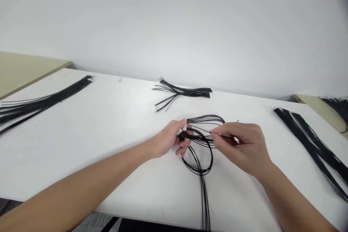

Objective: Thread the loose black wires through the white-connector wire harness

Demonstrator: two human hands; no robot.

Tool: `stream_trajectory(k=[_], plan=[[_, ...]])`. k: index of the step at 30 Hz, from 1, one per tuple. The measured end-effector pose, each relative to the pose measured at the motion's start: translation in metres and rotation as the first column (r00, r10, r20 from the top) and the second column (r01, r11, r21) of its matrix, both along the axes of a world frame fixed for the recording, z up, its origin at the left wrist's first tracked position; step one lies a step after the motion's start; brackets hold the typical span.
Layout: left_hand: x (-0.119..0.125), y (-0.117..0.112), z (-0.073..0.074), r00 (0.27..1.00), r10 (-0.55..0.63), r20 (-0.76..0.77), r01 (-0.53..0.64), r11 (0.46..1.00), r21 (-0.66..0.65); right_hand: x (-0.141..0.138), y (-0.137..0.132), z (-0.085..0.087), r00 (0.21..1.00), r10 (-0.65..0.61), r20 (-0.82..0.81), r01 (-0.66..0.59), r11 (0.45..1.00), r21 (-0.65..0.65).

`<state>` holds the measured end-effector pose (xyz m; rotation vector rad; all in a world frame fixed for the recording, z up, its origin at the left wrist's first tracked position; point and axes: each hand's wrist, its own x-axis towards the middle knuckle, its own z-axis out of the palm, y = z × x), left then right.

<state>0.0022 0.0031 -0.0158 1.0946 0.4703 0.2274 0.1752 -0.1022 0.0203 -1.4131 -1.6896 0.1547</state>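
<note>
My left hand [176, 137] is closed around a white connector [185, 127] with black wires running out of it. Those wires form a looped black wire harness [211, 163], whose loose strands hang down past the table's front edge. Between the thumb and forefinger of my right hand [239, 145] a single thin black wire [199, 129] is pinched, stretched toward the connector. Other strands pass behind the right fingers, so their ends are partly hidden. Whether the pinched wire sits in the connector I cannot tell.
On the white table [108, 123], a small black wire bundle [187, 91] lies behind my hands. A long wire bundle [51, 98] rests at left, and more flat black cables [307, 134] lie at right. A plain wall [174, 21] rises behind the table.
</note>
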Motion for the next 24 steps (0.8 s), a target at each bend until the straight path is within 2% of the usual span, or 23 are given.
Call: stream_trajectory(k=[24], plan=[[-0.0017,0.0018,-0.0012,1.0,-0.02,0.017,0.021,0.994,-0.103,-0.0001,0.0007,-0.0005,0.997,0.043,-0.057,-0.048,0.995,-0.085]])
